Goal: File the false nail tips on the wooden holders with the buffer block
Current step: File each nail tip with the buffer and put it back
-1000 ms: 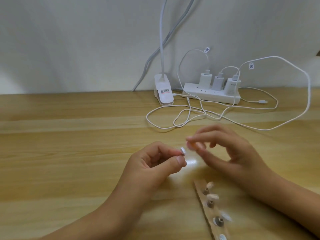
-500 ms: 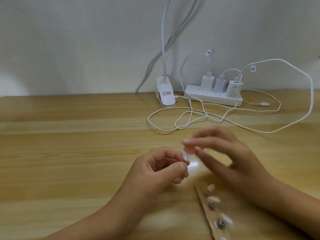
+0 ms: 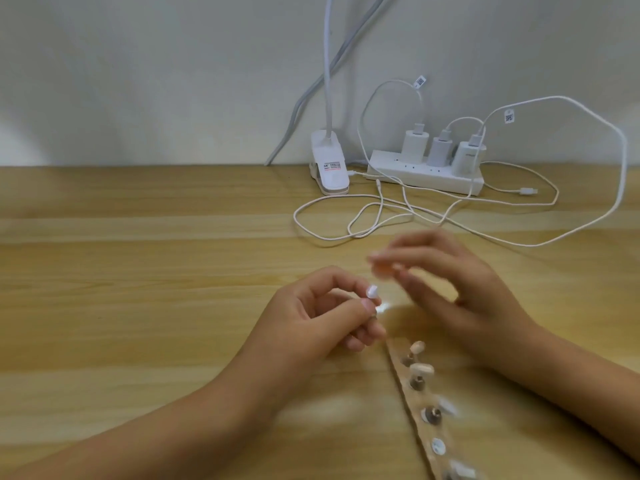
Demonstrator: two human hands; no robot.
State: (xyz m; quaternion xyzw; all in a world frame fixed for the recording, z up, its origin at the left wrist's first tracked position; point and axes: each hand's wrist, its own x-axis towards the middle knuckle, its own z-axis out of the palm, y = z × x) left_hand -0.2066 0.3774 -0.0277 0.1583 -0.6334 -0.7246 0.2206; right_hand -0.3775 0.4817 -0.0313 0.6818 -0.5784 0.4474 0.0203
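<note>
Over the wooden worktop [image 3: 138, 271] the right hand [image 3: 460, 299] hangs blurred, fingertips drawn together; whether they hold anything I cannot tell. Below it the strip of wooden holders [image 3: 424, 432] runs toward the near edge. The curled left hand [image 3: 311, 327] pinches a white false nail tip [image 3: 372, 291], which points up toward the right fingertips, close but apart.

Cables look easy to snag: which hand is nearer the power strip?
Right. The right hand is in front of the power strip, close to its cable loops. The left hand, pinching a nail tip, sits further left and nearer the person.
</note>
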